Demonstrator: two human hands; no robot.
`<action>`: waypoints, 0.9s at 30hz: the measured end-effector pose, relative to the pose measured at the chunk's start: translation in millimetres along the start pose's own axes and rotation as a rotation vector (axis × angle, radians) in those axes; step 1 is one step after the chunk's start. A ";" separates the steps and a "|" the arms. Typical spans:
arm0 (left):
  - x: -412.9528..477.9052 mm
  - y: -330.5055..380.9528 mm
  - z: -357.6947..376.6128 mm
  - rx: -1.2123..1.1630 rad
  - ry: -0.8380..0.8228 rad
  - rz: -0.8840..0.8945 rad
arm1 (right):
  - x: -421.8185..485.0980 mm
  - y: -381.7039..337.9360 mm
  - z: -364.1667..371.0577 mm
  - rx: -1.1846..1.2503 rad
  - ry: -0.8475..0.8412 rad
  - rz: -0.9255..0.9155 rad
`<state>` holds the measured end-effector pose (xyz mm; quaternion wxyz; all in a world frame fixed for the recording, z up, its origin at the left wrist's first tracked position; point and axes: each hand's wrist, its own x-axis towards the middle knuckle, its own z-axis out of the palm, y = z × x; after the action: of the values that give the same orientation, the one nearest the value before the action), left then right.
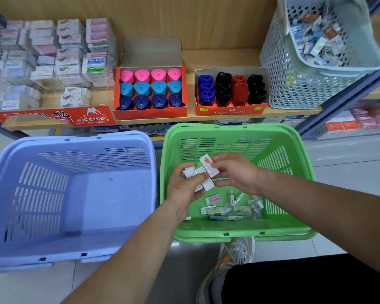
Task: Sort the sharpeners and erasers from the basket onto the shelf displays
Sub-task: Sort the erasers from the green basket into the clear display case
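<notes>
I'm seeing a lilac basket [75, 140] sitting just left of the green basket [230, 127], with sharpener boxes [150, 91] standing on the shelf behind it. Over the green basket my left hand [183, 189] is clutching several erasers [190, 172] and my right hand [237, 172] is pinching one white eraser [207, 164], while loose erasers [228, 208] are lying inside it

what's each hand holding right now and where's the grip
The left hand holds a small bunch of erasers, thumb across them; the right hand pinches one owl-print eraser near its lower end.
</notes>
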<state>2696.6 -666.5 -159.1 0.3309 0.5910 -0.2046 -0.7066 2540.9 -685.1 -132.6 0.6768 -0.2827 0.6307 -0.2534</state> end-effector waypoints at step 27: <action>-68.2 146.5 -107.6 0.197 -0.108 0.290 | -31.0 -97.4 115.6 0.017 -0.125 -0.427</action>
<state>2839.7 -709.3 -35.1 0.3582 0.5462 -0.3735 -0.6586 2655.1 -725.4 -37.1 0.6479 -0.4192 0.5114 -0.3781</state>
